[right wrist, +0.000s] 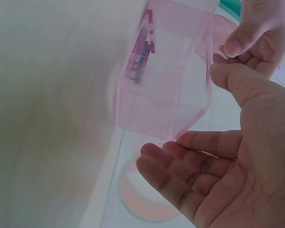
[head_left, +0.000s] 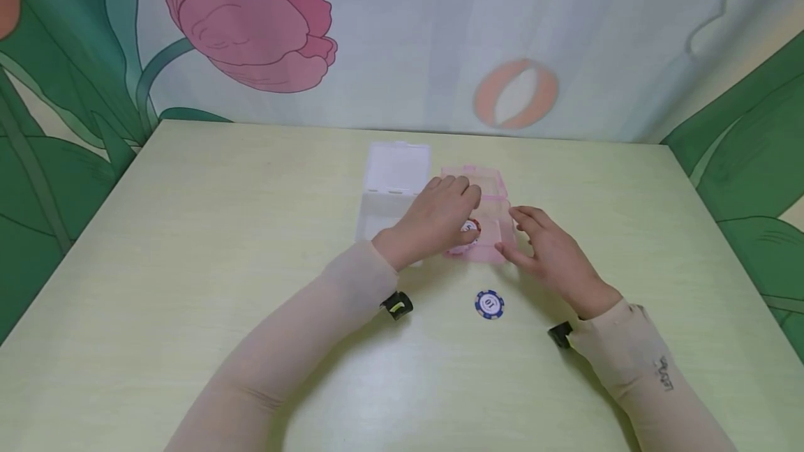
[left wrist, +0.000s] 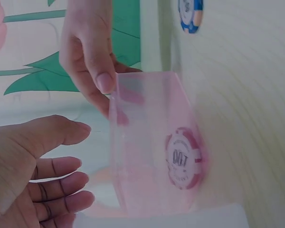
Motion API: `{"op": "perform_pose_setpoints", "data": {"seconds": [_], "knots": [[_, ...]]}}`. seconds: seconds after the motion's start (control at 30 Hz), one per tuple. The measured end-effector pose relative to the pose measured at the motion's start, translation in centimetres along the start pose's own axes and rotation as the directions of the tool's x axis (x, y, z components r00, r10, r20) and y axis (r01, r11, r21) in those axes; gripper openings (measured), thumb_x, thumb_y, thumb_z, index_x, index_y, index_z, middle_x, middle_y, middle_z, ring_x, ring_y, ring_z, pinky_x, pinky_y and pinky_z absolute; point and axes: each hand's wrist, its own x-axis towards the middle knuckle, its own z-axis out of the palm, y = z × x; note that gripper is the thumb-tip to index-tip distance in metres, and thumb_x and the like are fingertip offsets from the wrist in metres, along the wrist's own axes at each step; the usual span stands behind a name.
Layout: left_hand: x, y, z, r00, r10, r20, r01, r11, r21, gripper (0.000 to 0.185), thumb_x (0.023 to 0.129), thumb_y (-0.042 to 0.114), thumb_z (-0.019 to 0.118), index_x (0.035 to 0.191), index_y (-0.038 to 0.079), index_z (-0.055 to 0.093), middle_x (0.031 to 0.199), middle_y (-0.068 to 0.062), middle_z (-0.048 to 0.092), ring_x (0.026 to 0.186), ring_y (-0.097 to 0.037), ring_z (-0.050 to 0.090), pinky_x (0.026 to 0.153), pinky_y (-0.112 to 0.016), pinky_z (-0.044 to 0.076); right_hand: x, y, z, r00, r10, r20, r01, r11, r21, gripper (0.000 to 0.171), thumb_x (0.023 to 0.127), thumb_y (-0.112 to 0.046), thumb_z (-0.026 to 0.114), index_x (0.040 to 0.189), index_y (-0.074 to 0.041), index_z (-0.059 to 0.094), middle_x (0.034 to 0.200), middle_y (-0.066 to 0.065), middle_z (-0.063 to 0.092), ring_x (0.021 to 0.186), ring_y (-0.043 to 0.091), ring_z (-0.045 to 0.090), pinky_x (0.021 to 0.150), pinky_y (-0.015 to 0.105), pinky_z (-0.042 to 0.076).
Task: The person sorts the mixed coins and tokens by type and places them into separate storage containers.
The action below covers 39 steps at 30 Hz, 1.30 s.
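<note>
Reaching over a pink translucent box (head_left: pixel 482 218) near the middle of the pale green table (head_left: pixel 188 264), the left hand (head_left: pixel 436 218) is hovering with relaxed, uncurled fingers. The right hand (head_left: pixel 553 253), also loose and holding nothing, is touching the box's right side with a fingertip. A red-and-white chip (left wrist: pixel 184 157) is lying inside the box, a blue chip (head_left: pixel 489 304) is sitting on the table nearer the person, and a clear box (head_left: pixel 392 187) is standing just left.

What we can't quite make out

Our left hand (head_left: pixel 436 218) covers most of the red chip (head_left: pixel 470 230) in the pink box (head_left: pixel 484 215); right wrist view is blurry, chip print unreadable.
</note>
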Motion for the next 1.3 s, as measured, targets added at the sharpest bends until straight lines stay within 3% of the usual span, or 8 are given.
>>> {"op": "perform_pose_setpoints", "data": {"seconds": [0.3,0.63,1.0,1.3], "knots": [[-1.6,0.7,-0.3,0.994,-0.007,-0.107,-0.001,0.997,-0.074,0.029,0.089,0.030,0.066,0.107,0.009,0.057,0.101,-0.003,0.058,0.096,-0.020,0.053,0.083,-0.030,0.042,0.0,-0.1,0.0,1.000,0.004,0.000,-0.004,1.000,-0.008,0.067,0.093,-0.035,0.061,0.142,0.005,0.038,0.145,0.024,0.040,0.113,0.038,0.058,0.098,0.053,0.047],[-3.6,1.5,0.5,0.963,0.064,-0.261,-0.072,0.997,-0.024,0.023,0.086,0.030,0.068,0.096,0.012,0.058,0.093,-0.002,0.057,0.088,-0.019,0.053,0.074,-0.028,0.041,-0.1,0.1,0.2,1.000,-0.017,-0.016,0.017,1.000,0.003,0.066,0.094,-0.036,0.060,0.141,0.006,0.040,0.144,0.023,0.040,0.111,0.037,0.060,0.094,0.052,0.050],[-5.3,2.5,1.5,0.959,0.106,-0.261,-0.114,0.993,-0.018,0.031,0.085,0.032,0.070,0.104,0.010,0.058,0.104,-0.003,0.060,0.096,-0.020,0.056,0.079,-0.029,0.044,-0.1,0.0,0.1,0.999,-0.024,-0.030,0.024,1.000,-0.009,0.065,0.094,-0.034,0.060,0.141,0.006,0.040,0.143,0.024,0.041,0.109,0.038,0.061,0.092,0.051,0.051],[-5.9,3.4,1.9,0.962,0.142,-0.234,-0.155,0.987,-0.039,0.036,0.083,0.036,0.072,0.107,0.012,0.059,0.099,-0.001,0.057,0.095,-0.018,0.054,0.081,-0.028,0.044,-0.1,0.1,0.2,0.999,-0.029,-0.031,0.028,1.000,-0.003,0.066,0.094,-0.035,0.060,0.141,0.006,0.040,0.144,0.023,0.040,0.110,0.038,0.060,0.092,0.052,0.050]]}}
